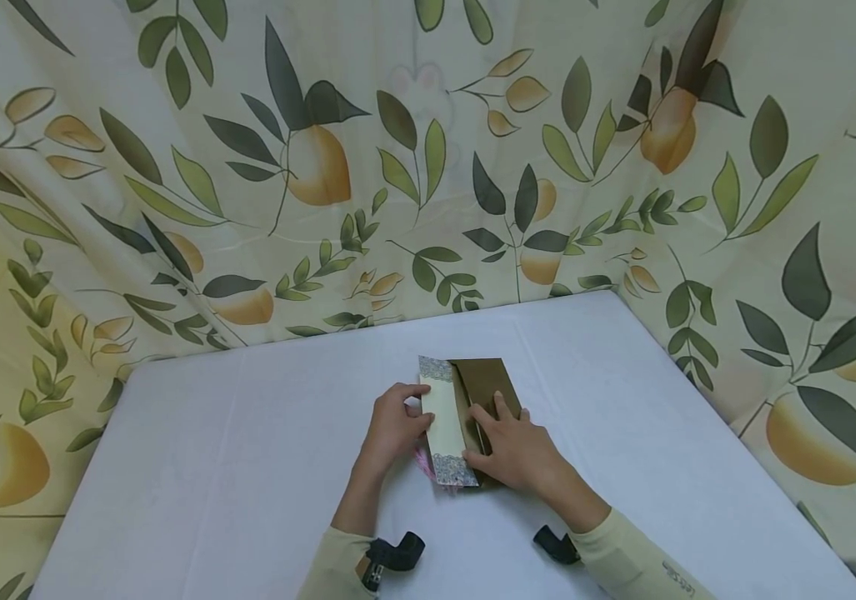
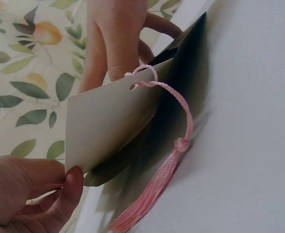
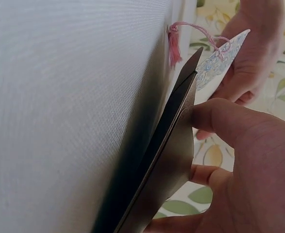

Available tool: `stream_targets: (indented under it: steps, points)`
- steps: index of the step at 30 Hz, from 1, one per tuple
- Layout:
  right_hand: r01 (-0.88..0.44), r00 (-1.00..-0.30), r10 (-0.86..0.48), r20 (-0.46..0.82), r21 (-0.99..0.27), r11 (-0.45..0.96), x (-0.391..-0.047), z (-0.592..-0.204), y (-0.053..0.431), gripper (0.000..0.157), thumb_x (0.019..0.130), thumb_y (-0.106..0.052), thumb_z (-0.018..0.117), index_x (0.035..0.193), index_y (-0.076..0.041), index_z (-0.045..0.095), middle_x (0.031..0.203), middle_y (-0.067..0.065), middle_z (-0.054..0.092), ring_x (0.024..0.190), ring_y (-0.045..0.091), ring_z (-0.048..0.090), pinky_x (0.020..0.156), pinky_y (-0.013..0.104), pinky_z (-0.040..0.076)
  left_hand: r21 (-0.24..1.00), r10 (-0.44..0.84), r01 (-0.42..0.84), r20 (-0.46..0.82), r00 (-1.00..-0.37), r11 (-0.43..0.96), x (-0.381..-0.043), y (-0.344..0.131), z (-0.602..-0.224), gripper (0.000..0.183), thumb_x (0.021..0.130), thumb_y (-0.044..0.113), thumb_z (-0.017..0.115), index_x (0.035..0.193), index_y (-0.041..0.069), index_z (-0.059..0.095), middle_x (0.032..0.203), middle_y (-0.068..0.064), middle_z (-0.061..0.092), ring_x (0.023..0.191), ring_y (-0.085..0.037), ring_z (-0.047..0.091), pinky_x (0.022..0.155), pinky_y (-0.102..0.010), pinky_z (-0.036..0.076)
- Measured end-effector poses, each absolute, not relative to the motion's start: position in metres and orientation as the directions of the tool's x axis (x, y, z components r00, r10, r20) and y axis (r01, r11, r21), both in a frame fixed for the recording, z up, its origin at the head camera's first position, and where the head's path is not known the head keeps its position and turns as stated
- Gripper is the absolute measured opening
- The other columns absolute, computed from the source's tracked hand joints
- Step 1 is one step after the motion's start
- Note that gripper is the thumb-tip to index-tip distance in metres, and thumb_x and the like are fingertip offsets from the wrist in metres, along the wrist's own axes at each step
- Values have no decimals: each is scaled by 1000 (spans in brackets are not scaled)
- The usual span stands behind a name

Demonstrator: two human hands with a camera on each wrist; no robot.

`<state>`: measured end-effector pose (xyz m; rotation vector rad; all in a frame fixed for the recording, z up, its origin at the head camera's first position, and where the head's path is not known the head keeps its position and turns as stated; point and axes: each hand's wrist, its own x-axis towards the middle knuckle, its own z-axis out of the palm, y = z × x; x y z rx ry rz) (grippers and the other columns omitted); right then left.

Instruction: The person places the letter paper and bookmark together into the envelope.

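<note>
A pale bookmark (image 1: 443,421) with patterned ends lies over the left side of a brown paper envelope (image 1: 482,377). My left hand (image 1: 396,423) pinches the bookmark's left edge between thumb and fingers. A pink tassel (image 2: 154,187) hangs by a cord from a hole at the bookmark's near end. With fingers spread, my right hand (image 1: 521,450) presses on the envelope, its thumb by the bookmark's right edge. The envelope's left side gapes, showing a dark gap beside the bookmark. Whether the bookmark's edge is inside that gap I cannot tell.
A white-covered table (image 1: 247,467) spreads under both hands. Behind it and at the sides hangs a curtain (image 1: 428,208) printed with leaves and orange fruit. Black camera mounts (image 1: 397,552) sit at both wrists, just above the tabletop.
</note>
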<state>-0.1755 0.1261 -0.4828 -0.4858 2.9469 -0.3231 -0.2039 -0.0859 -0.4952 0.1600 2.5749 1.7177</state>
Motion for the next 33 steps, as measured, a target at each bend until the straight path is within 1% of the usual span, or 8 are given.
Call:
stream_targets:
  steps: [4,9,16,20,24,29,33]
  points:
    - [-305,-937,-335,-101,-232,924,-175,-482,126,59,93,-49,72,141,-21,54,154,36,38,116,71,49,66,65,56,918,93,60,26,-995,391,-203,-84,-495,42,85,-7,78,127,-7,69,115,-19,63,70,-13,65,54,-26,53]
    - [-308,-935,-340,-103,-241,920,-175,-480,127,58,94,-48,71,142,-21,53,153,36,38,116,71,49,65,64,56,902,77,97,71,-995,421,-204,-82,-496,44,84,-7,78,127,-7,68,115,-21,64,73,-15,65,56,-25,54]
    - [-303,-935,-339,-101,-270,914,-175,-478,127,56,96,-43,71,143,-19,53,152,37,39,116,72,49,70,69,54,889,87,142,115,-989,435,-205,-77,-499,44,85,-6,79,128,-7,68,114,-18,64,75,-14,67,59,-24,54]
    - [-300,-936,-338,-102,-277,913,-174,-478,127,54,98,-42,69,143,-19,53,152,37,39,116,71,50,72,70,54,899,85,131,104,-991,417,-203,-75,-500,44,84,-5,80,126,-6,69,112,-17,65,73,-13,67,56,-25,54]
    - [-301,-935,-340,-102,-280,912,-174,-479,128,50,99,-39,67,143,-18,53,151,37,40,114,70,51,74,71,53,916,98,99,65,-993,389,-201,-72,-502,44,85,-4,81,127,-4,68,112,-16,68,69,-11,67,55,-26,53]
    - [-308,-932,-349,-101,-293,905,-174,-478,128,45,102,-35,63,142,-17,52,151,37,40,115,69,52,75,72,52,937,144,62,13,-990,343,-201,-69,-503,43,86,-2,82,126,-3,69,113,-14,71,69,-12,70,58,-26,55]
    - [-319,-928,-361,-90,-305,897,-175,-478,129,44,103,-34,63,141,-16,51,151,38,40,115,69,52,76,73,52,942,166,55,-1,-986,332,-200,-69,-501,44,85,-3,81,128,-3,69,113,-13,72,70,-13,71,60,-27,55]
